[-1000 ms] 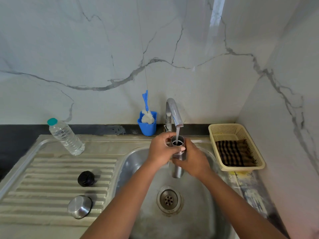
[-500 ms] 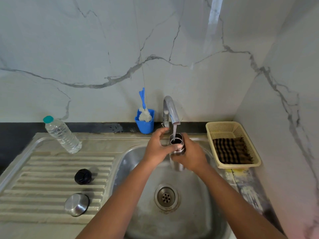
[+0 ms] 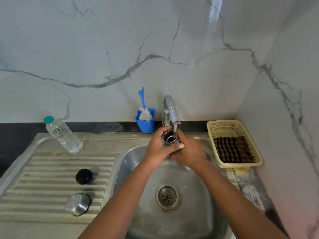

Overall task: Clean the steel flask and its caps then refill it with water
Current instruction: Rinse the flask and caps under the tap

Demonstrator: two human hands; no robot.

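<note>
I hold the steel flask (image 3: 170,138) upright under the running tap (image 3: 170,107), above the sink basin (image 3: 198,195). Its open mouth faces up and a thin stream of water falls at its rim. My left hand (image 3: 158,147) grips the flask's neck, its thumb lying across the front. My right hand (image 3: 190,152) wraps around the body lower down and hides most of it. On the ribbed drainboard (image 3: 43,169) to the left lie the black inner cap (image 3: 84,176) and the steel outer cap (image 3: 78,204), apart from each other.
A clear plastic water bottle (image 3: 63,134) with a teal lid stands at the drainboard's back. A blue cup (image 3: 145,122) holding a bottle brush sits left of the tap. A cream basket (image 3: 222,128) with a dark checked cloth sits right of the sink, near the side wall.
Both hands have lifted the flask a little closer to the spout, and the left thumb now lies across its front. The caps have not moved.
</note>
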